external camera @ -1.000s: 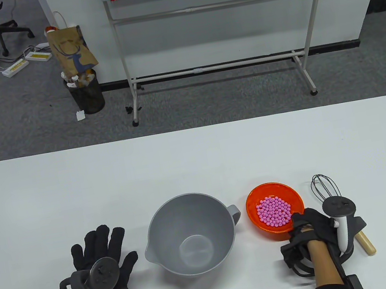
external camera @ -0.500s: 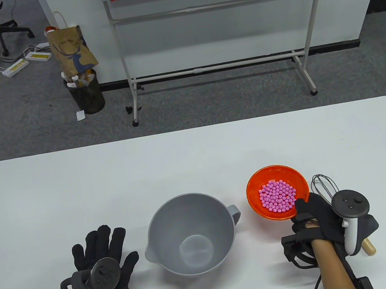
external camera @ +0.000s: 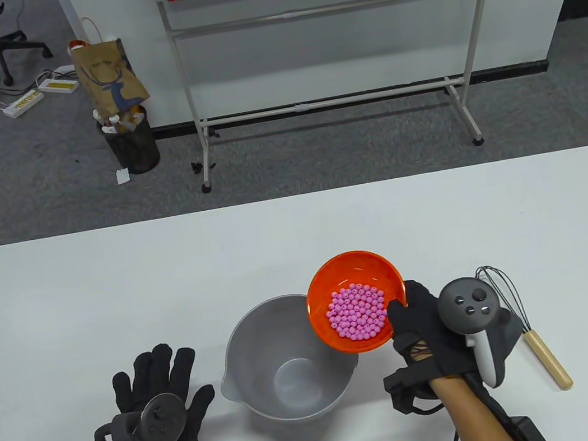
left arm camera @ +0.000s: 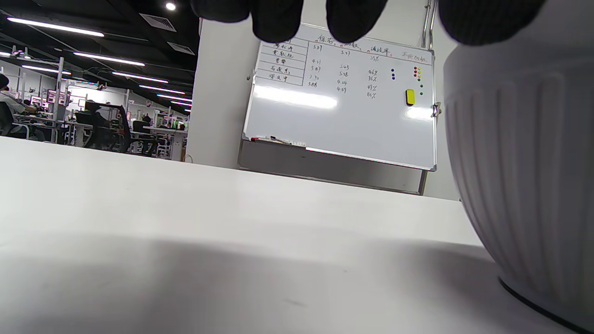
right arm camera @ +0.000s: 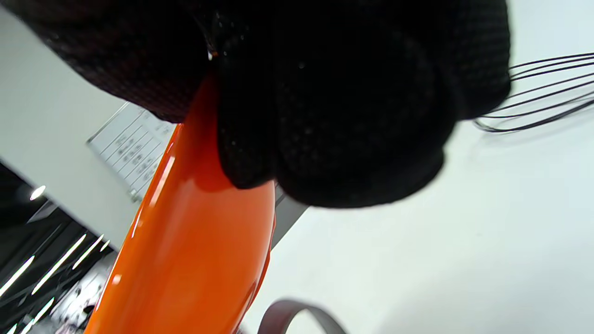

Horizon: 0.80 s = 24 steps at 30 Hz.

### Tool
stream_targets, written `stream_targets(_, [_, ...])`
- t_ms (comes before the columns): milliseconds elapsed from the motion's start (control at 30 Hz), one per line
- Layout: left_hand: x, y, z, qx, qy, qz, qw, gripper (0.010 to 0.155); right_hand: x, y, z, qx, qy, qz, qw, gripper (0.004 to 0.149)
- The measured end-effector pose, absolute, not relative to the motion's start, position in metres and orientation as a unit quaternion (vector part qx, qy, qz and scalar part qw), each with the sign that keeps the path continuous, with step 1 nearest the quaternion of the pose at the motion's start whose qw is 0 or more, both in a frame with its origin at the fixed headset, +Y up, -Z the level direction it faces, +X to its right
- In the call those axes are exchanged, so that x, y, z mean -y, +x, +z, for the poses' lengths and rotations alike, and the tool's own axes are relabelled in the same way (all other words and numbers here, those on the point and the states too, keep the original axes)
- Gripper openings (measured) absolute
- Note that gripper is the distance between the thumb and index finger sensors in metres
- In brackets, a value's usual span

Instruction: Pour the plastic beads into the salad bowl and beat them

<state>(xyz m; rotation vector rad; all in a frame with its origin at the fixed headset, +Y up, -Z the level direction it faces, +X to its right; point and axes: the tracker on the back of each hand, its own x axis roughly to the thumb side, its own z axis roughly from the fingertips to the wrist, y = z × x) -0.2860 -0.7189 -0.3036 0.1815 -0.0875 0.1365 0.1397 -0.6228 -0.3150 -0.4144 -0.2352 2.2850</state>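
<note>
My left hand lies flat and relaxed just left of the salad bowl, holding nothing. My right hand pinches the orange dish of plastic beads over the bowl's right rim. The whisk lies further right. I judge the pour is next: tip leftward, slowly.

Two bowls, one whisk, two gloved hands, one heap of beads.
One grey salad bowl, one orange bowl at its 2 o'clock holding pink beads too many to count, one whisk at 3 o'clock, one left hand at 9 o'clock, one right hand.
</note>
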Motion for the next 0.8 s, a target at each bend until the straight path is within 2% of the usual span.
stream_targets(233, [0.719, -0.286, -0.303, 0.044, 0.088, 0.068, 0.993, 0.073, 0.615, 0.070, -0.305, 0.182, -0.067, 0.955, 0.224, 0.054])
stream_targets(367, [0.719, -0.286, -0.303, 0.044, 0.088, 0.068, 0.993, 0.073, 0.612, 0.031, -0.291, 0.282, 0.000, 0.958, 0.048, 0.053])
stream_targets(533, [0.719, -0.286, -0.303, 0.044, 0.087, 0.069, 0.993, 0.072, 0.618, 0.002, -0.272, 0.384, 0.053, 0.916, -0.101, 0.052])
stream_targets(800, [0.718, -0.285, -0.303, 0.046, 0.087, 0.064, 0.993, 0.073, 0.624, -0.003, -0.265, 0.420, 0.074, 0.893, -0.141, 0.052])
